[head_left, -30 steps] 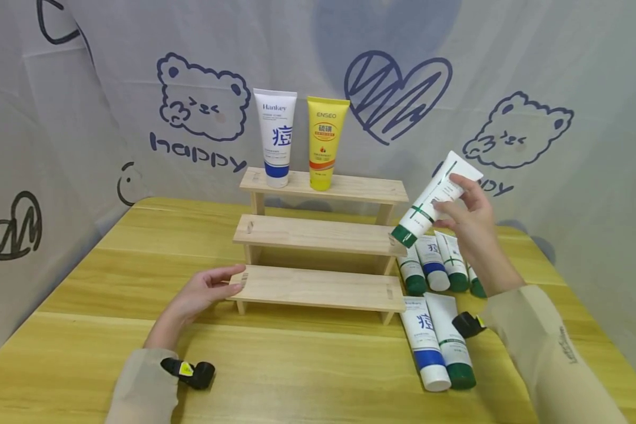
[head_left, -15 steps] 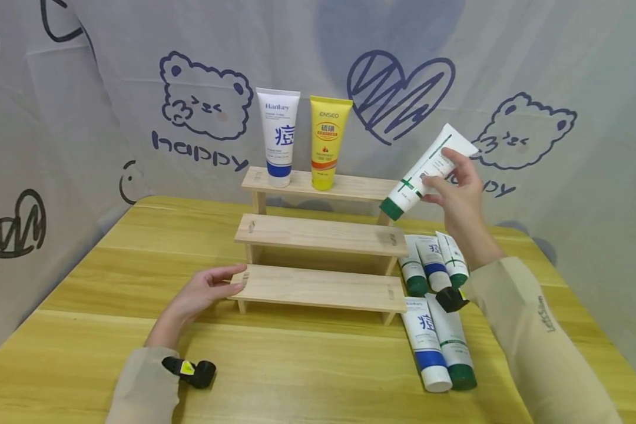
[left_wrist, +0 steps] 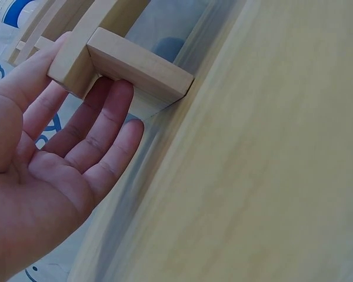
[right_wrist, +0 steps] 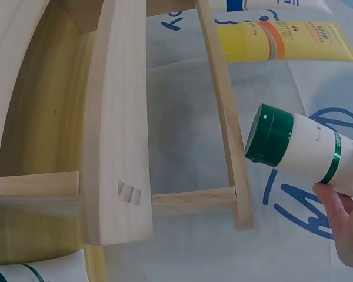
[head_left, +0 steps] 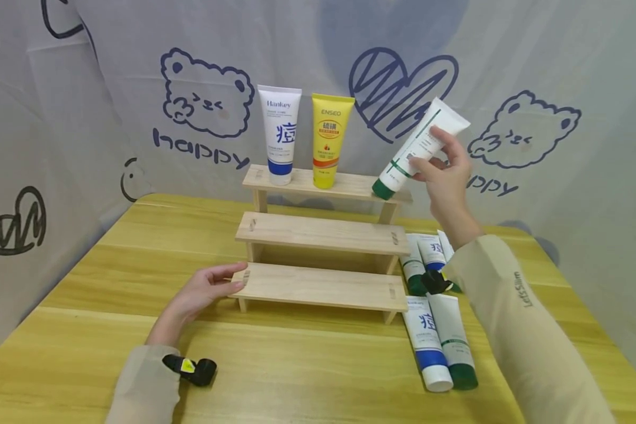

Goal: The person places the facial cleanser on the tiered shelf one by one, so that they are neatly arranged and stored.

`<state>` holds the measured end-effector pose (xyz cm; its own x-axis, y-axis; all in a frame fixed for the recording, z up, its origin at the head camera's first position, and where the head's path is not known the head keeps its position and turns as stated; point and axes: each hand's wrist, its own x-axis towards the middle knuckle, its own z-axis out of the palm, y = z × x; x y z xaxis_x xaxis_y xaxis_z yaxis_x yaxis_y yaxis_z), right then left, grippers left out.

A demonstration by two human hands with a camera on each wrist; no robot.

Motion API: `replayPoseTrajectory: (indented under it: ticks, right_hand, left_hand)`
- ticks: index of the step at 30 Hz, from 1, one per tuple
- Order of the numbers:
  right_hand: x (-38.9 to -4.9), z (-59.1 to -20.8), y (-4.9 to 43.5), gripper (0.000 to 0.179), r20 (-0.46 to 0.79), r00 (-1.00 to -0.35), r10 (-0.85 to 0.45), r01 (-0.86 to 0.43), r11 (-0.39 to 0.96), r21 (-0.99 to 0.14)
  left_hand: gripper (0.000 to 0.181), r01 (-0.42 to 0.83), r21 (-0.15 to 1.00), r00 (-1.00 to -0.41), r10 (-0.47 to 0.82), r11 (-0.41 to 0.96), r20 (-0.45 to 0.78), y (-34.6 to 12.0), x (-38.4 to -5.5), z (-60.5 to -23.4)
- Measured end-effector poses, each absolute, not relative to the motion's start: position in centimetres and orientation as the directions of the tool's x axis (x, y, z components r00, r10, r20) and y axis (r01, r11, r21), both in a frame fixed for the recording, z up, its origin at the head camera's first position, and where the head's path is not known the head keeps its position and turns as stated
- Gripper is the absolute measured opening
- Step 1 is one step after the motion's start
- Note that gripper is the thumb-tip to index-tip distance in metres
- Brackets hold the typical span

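A three-step wooden display stand (head_left: 318, 232) stands on the table. My left hand (head_left: 204, 294) grips the left end of its lowest step; in the left wrist view the thumb lies on the board and the fingers (left_wrist: 115, 120) reach under, by the leg. My right hand (head_left: 450, 182) pinches a white squeeze tube (head_left: 416, 144) with a green cap, tilted cap-down over the right end of the top step. The right wrist view has the green cap (right_wrist: 270, 135) near that board's edge. A white-and-blue tube (head_left: 281, 132) and a yellow tube (head_left: 331, 138) stand upright on the top step.
Right of the stand, several tubes lie on the table, among them a white-and-blue tube (head_left: 424, 335) and a green-capped tube (head_left: 453, 335) in front. My right forearm covers part of the group behind. A printed cloth (head_left: 318, 47) hangs behind the table (head_left: 297, 377).
My right hand has carried the green-capped tube left and up, from above the lying tubes to the right end of the top step. My left hand has kept its place on the stand.
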<state>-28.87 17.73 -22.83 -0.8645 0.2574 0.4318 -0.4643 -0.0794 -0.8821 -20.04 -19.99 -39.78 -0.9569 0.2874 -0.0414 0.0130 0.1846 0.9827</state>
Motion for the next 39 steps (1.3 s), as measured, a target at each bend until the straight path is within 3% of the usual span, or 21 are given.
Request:
replayPoseTrajectory:
  ticks: [19,26,39]
  right_hand:
    - [-30.7,-22.5,15.3,0.05,0.634,-0.772,0.046,-0.616,0.187,-0.765]
    - [-30.9,-22.5,15.0,0.052,0.626,-0.778,-0.043,-0.619,0.22,-0.754]
    - [-30.4,-23.2,15.6,0.061,0.581,-0.81,-0.078,-0.582,0.223,-0.782]
  left_hand:
    - [0.053,0.003,0.984,-0.954,0.294,0.177,-0.05,-19.8,-20.1,-39.6]
    - [0.053,0.004,0.982,-0.956,0.289,0.187,-0.051,-19.9,-20.2,-39.7]
    - [0.052,0.01,0.978,-0.96,0.277,0.209,-0.05,-20.0,-20.1,-39.8]
